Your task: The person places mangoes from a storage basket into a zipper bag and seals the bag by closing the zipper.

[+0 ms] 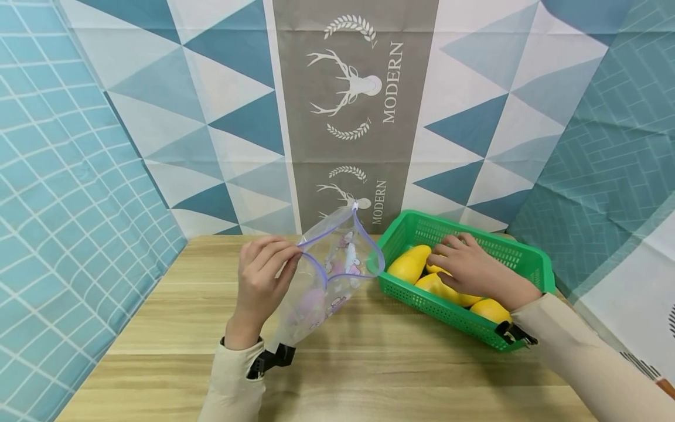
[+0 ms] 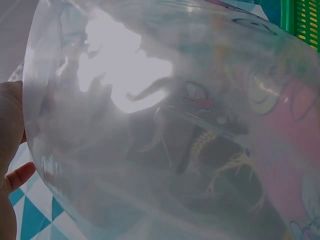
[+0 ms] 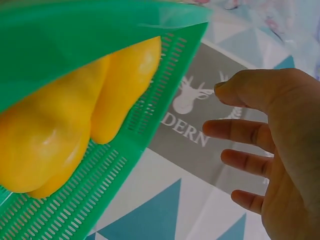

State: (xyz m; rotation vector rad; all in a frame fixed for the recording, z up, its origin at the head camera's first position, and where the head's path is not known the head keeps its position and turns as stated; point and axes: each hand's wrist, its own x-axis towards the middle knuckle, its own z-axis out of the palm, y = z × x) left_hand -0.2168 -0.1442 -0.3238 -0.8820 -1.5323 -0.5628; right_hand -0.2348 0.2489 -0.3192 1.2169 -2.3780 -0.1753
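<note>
My left hand [image 1: 263,272] pinches the rim of a clear zip bag [image 1: 337,302] with a purple seal and printed cartoon figures. The bag's mouth gapes toward the basket. In the left wrist view the bag's film [image 2: 150,150] fills most of the picture, with my thumb and fingertips at its edge. My right hand [image 1: 464,264] is over a green plastic basket [image 1: 448,313], fingers spread and slightly bent. In the right wrist view no fruit is between those fingers. Several smooth yellow mangoes [image 1: 410,265] lie in the basket, partly covered by my hand and forearm.
Basket and bag are on a light wooden table [image 1: 364,369]. A patterned cloth [image 1: 232,111] with triangles and deer prints hangs behind. Blue tile-patterned cloth [image 1: 68,176] borders the left side. The basket's near left corner is close to the bag's mouth.
</note>
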